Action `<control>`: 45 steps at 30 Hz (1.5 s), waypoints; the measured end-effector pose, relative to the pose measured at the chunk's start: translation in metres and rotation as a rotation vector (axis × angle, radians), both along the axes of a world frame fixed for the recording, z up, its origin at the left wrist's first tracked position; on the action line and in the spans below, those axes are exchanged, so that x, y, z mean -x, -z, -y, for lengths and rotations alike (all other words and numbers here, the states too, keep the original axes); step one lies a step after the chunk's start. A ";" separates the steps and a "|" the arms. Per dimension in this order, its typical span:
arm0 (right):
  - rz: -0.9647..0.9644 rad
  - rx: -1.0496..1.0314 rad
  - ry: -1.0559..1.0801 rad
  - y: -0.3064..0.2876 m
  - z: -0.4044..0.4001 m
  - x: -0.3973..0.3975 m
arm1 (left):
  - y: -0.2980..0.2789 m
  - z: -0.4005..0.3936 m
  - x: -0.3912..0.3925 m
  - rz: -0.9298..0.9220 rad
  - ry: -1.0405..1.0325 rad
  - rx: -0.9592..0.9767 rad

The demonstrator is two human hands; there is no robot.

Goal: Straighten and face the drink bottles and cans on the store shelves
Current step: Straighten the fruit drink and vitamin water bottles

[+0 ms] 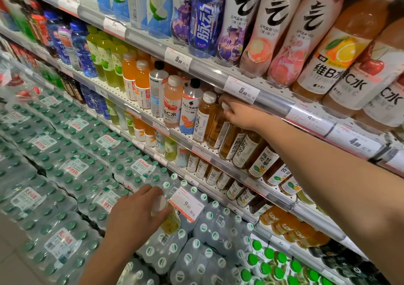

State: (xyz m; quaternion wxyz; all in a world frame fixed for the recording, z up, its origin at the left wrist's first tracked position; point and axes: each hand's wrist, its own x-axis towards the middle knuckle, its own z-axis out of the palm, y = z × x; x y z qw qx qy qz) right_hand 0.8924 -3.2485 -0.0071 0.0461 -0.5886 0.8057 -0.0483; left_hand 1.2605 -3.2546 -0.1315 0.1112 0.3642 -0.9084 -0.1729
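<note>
My right hand (238, 115) reaches onto the second shelf and grips the white cap of an amber tea bottle (218, 129) standing in a row of like bottles. That bottle leans slightly. Beside it stand another amber bottle (204, 118) and a grapefruit drink bottle (190, 107). My left hand (135, 216) is low in front of the shelves, fingers curled round a yellow-green drink bottle (171, 220) with a white cap, held above the water packs.
Shrink-wrapped water bottle packs (65, 164) are stacked on the floor at left and below. A price card (188, 204) reading 9.80 stands on them. The top shelf (271, 98) carries tall sparkling and vitamin drink bottles (282, 33). Lower shelves hold more tea and orange bottles.
</note>
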 end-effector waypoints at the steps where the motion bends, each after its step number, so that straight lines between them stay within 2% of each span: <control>1: 0.041 0.001 0.004 -0.001 -0.001 -0.002 | 0.000 0.000 0.000 0.003 -0.002 -0.003; 5: 0.112 0.024 0.054 -0.001 -0.004 -0.006 | -0.001 0.000 0.003 0.027 0.007 0.007; 9: 0.146 0.006 0.194 0.001 -0.003 -0.011 | -0.001 -0.002 0.004 0.032 0.025 0.006; 20: 0.165 -0.039 0.139 -0.014 0.001 -0.015 | -0.001 -0.007 0.000 0.065 0.024 -0.004; 23: 0.196 0.020 0.156 -0.008 0.000 -0.018 | 0.000 -0.008 0.000 0.049 0.023 -0.007; 27: 0.122 0.077 0.230 0.006 0.000 -0.019 | 0.004 -0.007 -0.001 0.038 0.028 -0.008; 37: 0.183 0.000 0.103 -0.001 -0.002 -0.009 | 0.014 -0.006 -0.004 0.019 0.034 0.021; 45: 0.033 0.035 0.042 0.001 -0.010 -0.015 | 0.015 -0.009 0.003 -0.046 0.059 0.027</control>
